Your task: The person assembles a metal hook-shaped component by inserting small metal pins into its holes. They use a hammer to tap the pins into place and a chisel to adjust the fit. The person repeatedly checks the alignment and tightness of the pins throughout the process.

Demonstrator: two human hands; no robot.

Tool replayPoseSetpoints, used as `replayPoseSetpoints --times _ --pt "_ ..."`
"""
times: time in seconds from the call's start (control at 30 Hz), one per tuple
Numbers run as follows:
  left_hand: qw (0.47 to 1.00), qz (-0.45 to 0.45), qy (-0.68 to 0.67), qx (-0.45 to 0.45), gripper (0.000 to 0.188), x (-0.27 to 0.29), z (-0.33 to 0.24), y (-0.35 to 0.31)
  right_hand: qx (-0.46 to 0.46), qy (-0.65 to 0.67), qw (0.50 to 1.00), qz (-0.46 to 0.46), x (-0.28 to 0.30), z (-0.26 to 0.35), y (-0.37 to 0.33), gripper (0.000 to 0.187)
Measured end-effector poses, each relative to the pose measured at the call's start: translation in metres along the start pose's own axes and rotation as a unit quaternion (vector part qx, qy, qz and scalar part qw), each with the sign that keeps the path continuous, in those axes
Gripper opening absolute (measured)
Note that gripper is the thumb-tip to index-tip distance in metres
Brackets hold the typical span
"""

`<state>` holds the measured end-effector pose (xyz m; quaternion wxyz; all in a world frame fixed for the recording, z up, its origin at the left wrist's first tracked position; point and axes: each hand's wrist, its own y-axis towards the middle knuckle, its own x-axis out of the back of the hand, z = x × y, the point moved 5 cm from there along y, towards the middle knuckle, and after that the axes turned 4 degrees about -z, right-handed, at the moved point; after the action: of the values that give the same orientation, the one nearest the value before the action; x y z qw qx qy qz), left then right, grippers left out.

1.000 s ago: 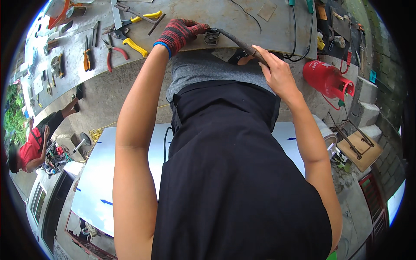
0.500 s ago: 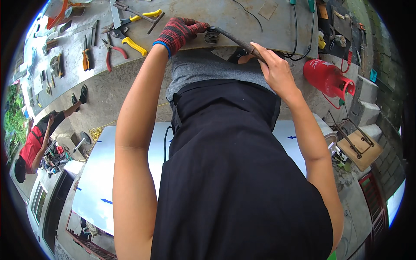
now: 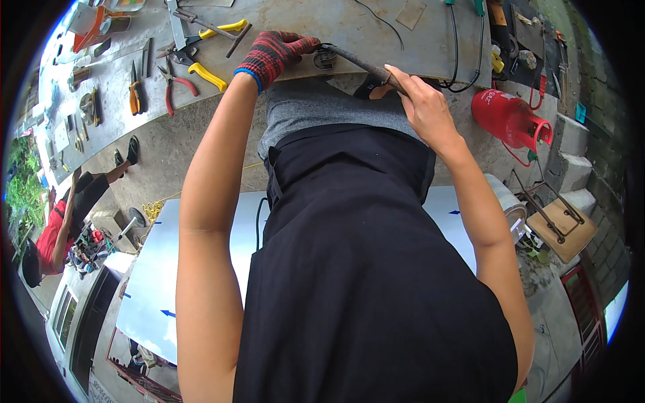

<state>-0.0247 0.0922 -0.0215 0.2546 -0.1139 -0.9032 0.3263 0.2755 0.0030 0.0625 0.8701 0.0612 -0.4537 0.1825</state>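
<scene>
My left hand (image 3: 277,56), in a red-and-black striped glove with a blue cuff, is at the table's near edge. Its thumb and fingertips are pinched together; whatever is in them is too small to make out. Just beside these fingertips, a small dark metal fixture (image 3: 325,62) sits on the table edge, and the far end of a dark metal rod (image 3: 359,62) meets it. Bare and closed, my right hand (image 3: 430,107) grips the rod's near end. The rod slants down to the right, toward me.
The metal worktable (image 3: 376,33) carries yellow-handled cutters (image 3: 207,76), red-handled pliers (image 3: 169,84), orange-handled pliers (image 3: 135,94) and a T-handled bar (image 3: 215,28). A red gas cylinder (image 3: 504,117) lies to the right, near a folding stool (image 3: 561,228). A person in red (image 3: 54,235) is at far left.
Both hands keep nearly the same hold and place, with the rod's far end shifted slightly left. The view has tilted a little. At far left, the other person's arm has moved toward the table.
</scene>
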Motion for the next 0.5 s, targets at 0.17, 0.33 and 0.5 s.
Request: replayPoseSetpoints --times 0.17,0.33,0.5 --pt "1.000 -0.002 -0.013 -0.002 0.046 -0.001 -0.002 -0.003 -0.024 0.032 0.999 -0.001 0.017 0.004 -0.005 0.065" --pt "1.000 -0.001 -0.008 -0.003 0.047 0.001 -0.005 -0.007 -0.040 0.124 0.988 -0.078 0.045 0.005 -0.012 0.056" --pt "1.000 0.012 -0.010 0.015 0.048 0.001 -0.010 -0.011 -0.216 0.220 0.945 -0.109 0.057 -0.019 -0.022 0.048"
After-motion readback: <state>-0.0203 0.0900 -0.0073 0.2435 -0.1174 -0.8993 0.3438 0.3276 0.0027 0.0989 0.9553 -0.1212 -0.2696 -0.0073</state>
